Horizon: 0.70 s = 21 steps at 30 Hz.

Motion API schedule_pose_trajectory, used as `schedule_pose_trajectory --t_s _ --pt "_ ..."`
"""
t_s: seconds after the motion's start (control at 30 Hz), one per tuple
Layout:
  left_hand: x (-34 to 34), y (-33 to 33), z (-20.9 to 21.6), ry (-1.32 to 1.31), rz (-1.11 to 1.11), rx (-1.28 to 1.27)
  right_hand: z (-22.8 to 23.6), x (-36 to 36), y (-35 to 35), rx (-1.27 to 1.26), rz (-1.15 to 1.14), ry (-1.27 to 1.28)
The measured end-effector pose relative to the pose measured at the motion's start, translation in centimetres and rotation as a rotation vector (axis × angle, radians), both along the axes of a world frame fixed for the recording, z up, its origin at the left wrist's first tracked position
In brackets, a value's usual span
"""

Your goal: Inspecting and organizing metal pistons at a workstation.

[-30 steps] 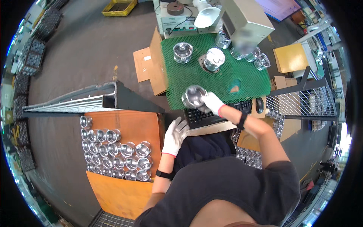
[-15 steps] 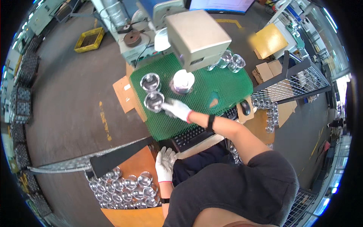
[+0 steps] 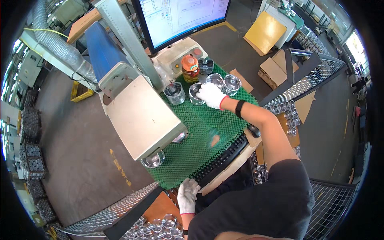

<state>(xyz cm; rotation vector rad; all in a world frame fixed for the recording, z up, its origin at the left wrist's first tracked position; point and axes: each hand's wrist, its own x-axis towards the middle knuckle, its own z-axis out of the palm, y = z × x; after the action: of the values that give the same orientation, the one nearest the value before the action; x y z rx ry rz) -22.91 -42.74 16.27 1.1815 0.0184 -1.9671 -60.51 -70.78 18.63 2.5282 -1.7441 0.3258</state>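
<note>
My right hand (image 3: pixel 211 95), in a white glove, reaches over the green mesh mat (image 3: pixel 204 124). Its fingers are closed at the rim of a shiny metal cup-shaped part (image 3: pixel 195 96); the glove hides some of the grip. Similar metal parts stand close by: one (image 3: pixel 175 93) to the left, one (image 3: pixel 215 80) beyond my hand, and another (image 3: pixel 232 85) to its right. An orange-lidded jar (image 3: pixel 190 69) sits behind them. My left hand (image 3: pixel 188 196), also gloved, is at the mat's near edge beside the keyboard (image 3: pixel 222 158), fingers extended and holding nothing.
A beige machine head (image 3: pixel 142 116) overhangs the mat's left side, partly covering a metal part (image 3: pixel 154 160). A monitor (image 3: pixel 184 18) stands at the back. More metal parts (image 3: pixel 162 226) lie at lower left. A wire-mesh cart (image 3: pixel 308 76) stands at right.
My view has swung to the right. My right hand has left the two metal parts on the mat's left side and gone to the group at the back. My left hand stays near the front edge.
</note>
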Motion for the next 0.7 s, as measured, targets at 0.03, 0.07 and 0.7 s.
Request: schedule_pose_trajectory --t_s 0.03,0.07,0.7 --pt "0.0 -0.5 0.5 -0.028 -0.004 -0.024 -0.3 0.4 -0.5 0.042 -0.003 0.094" --pt "0.2 -0.7 0.9 -0.055 -0.009 -0.049 -0.3 0.7 -0.6 0.082 -0.007 0.188" --pt "5.8 3.6 2.4 0.068 0.079 -0.330 12.2 22.3 23.4 1.252 0.091 -1.246"
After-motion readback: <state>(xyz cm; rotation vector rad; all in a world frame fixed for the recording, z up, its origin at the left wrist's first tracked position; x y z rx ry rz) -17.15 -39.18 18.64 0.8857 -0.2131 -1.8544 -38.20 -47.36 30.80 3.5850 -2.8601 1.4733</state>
